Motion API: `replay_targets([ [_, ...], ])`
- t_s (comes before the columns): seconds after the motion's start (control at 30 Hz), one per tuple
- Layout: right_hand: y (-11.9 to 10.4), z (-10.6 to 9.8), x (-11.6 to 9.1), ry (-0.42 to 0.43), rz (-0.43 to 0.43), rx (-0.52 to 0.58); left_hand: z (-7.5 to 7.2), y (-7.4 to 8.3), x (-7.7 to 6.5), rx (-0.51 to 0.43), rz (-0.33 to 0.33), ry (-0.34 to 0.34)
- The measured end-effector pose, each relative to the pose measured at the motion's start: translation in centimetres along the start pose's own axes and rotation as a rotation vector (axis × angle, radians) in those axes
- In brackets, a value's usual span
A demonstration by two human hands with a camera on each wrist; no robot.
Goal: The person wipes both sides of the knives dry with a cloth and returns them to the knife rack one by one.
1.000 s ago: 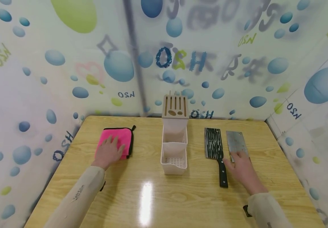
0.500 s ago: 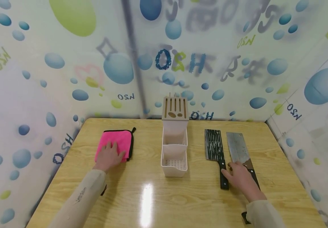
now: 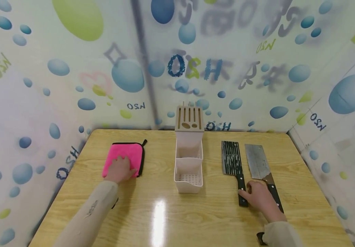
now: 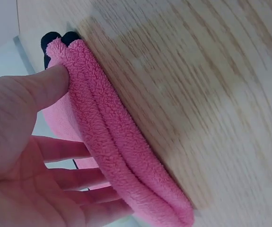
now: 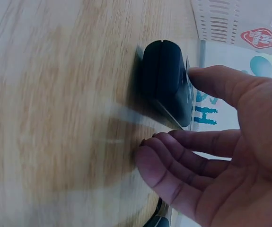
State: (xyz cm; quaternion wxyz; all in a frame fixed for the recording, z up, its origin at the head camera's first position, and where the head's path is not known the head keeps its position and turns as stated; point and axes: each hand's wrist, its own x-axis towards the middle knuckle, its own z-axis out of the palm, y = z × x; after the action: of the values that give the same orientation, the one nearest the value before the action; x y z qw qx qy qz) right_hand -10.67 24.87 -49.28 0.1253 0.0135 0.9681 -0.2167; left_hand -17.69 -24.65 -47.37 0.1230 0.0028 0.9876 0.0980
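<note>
A folded pink cloth (image 3: 134, 154) with black edging lies on the left of the table. My left hand (image 3: 120, 169) rests on its near part; in the left wrist view the thumb is at the fold's end and the fingers are loosely extended along the cloth (image 4: 112, 142). On the right lies a cleaver with a black-streaked blade (image 3: 231, 157). My right hand (image 3: 259, 197) is at its black handle (image 3: 243, 197), thumb tip right at the handle's side. In the right wrist view, the bent fingers are apart from the handle (image 5: 162, 71), with wood showing between.
A second cleaver (image 3: 257, 161) with a plain grey blade lies to the right, its handle partly behind my right hand. A white knife holder (image 3: 189, 187) with a slotted beige top stands mid-table. A bubble-patterned curtain (image 3: 245, 92) hangs behind the table.
My right hand has moved back from the plain cleaver's blade towards the streaked cleaver's handle, uncovering the plain one. My left hand stays on the cloth, its fingers drawn slightly nearer.
</note>
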Motion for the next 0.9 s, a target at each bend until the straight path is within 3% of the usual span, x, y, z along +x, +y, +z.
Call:
replay_targets([
  [0.23,-0.3,0.6,0.0,-0.036,0.088,0.027,0.5,0.1,0.5,0.012,0.016,0.037],
  [0.47,-0.5,1.0,0.2,-0.026,0.092,0.035,0.7,0.0,0.9,-0.005,0.03,0.059],
  [0.67,-1.1,1.0,0.3,-0.033,0.155,0.061,1.0,0.1,0.9,-0.008,0.041,0.095],
  [0.9,-1.2,0.7,0.5,-0.048,0.21,0.098,0.9,0.5,0.9,0.042,0.084,0.141],
])
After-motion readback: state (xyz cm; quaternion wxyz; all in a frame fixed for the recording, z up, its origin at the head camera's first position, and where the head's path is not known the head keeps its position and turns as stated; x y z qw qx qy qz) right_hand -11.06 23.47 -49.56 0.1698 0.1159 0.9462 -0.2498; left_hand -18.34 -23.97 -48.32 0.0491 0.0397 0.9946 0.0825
